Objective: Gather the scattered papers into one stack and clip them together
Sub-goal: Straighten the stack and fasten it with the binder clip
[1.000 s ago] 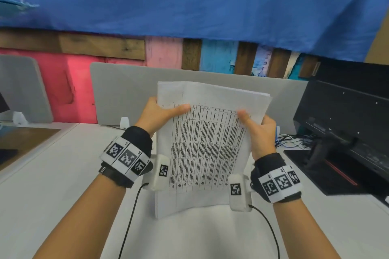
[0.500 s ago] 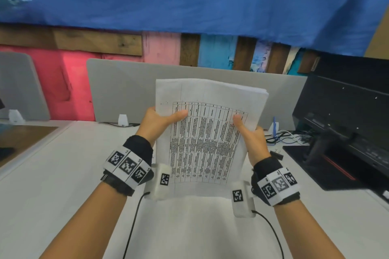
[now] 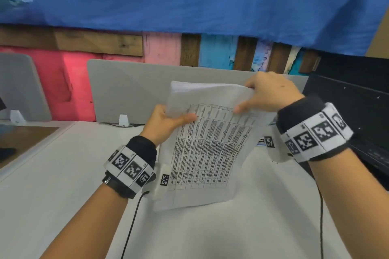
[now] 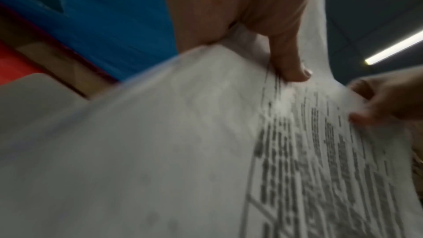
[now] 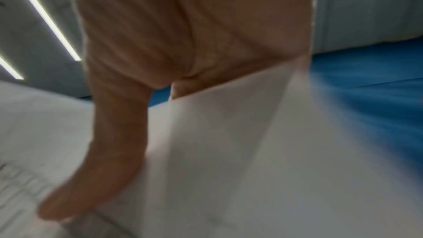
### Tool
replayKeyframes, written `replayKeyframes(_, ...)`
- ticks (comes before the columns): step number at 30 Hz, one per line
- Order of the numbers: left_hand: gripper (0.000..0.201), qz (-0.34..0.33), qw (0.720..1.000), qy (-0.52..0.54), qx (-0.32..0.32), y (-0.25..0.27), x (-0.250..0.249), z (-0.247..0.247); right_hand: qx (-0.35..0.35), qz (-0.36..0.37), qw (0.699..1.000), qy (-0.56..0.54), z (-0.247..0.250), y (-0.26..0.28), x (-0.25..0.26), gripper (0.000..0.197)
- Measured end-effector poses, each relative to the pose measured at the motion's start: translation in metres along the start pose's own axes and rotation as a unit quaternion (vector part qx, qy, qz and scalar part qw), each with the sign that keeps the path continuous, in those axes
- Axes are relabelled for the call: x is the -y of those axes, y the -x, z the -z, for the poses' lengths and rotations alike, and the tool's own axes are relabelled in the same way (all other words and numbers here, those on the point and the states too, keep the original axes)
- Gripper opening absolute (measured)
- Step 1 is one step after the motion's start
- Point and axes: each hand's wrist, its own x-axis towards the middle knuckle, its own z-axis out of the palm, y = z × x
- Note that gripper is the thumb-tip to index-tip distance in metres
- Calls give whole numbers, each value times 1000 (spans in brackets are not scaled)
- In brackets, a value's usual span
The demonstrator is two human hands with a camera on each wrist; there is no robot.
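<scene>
A stack of white papers (image 3: 208,149) with a printed table on the top sheet is held upright above the desk, tilted to the right. My left hand (image 3: 168,122) grips its upper left edge, thumb across the front; the left wrist view shows that thumb on the papers (image 4: 183,151). My right hand (image 3: 267,94) grips the top right corner, thumb on the front, fingers over the top edge. In the blurred right wrist view the thumb lies on the papers (image 5: 228,151). No clip shows in any view.
The white desk (image 3: 63,174) spreads below the papers. A grey divider panel (image 3: 130,90) stands at the back. A black machine (image 3: 353,115) fills the right side, with cables beside it. A wooden-topped surface (image 3: 23,141) lies at far left.
My right hand has slid from the stack's right edge up to its top right corner. The stack has tilted to the right and dropped lower. My left hand keeps its grip.
</scene>
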Motion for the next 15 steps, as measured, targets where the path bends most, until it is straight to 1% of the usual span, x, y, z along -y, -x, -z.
replayKeyframes(1, 9, -9, 1000, -19, 10, -1, -4, -5, 21, 27, 999, -10, -1, -4, 10, 23)
replayKeyframes(2, 10, -17, 999, -39, 12, -3, -8, -10, 35, 53, 997, -36, -4, -7, 18, 23)
replayKeyframes(3, 11, -18, 999, -47, 11, -6, -9, -14, 36, 69, 996, -50, -8, -9, 24, 24)
replayKeyframes(4, 9, -11, 999, -44, 10, -8, -9, -15, 24, 74, 995, -54, -11, -9, 28, 26)
replayKeyframes(6, 16, 9, 998, -54, 15, -11, -2, -10, -19, 74, 994, -75, -14, -7, 21, 22)
replayKeyframes(7, 16, 23, 996, -82, 19, -11, 3, -4, -36, 66, 991, -114, -15, -4, 11, 16)
replayKeyframes(8, 15, 40, 992, -119, 21, -9, 9, 4, -54, 49, 982, -177, -18, 0, -1, 10)
replayKeyframes(9, 14, 58, 986, -157, 19, -6, 16, 15, -78, 23, 964, -255, -21, 7, -15, 7)
replayKeyframes(11, 25, 83, 969, -234, -10, 0, 28, 41, -122, -24, 906, -404, -36, 26, -42, 6)
replayKeyframes(12, 28, 90, 963, -253, -26, 2, 34, 53, -134, -44, 876, -460, -49, 37, -52, 9)
replayKeyframes(13, 24, 90, 965, -241, -44, 4, 39, 62, -139, -67, 849, -506, -64, 47, -60, 12)
replayKeyframes(14, 18, 86, 973, -203, -67, 5, 45, 68, -141, -90, 823, -543, -80, 56, -64, 11)
replayKeyframes(15, 16, 85, 981, -142, -98, 7, 50, 70, -145, -112, 799, -573, -96, 63, -64, 6)
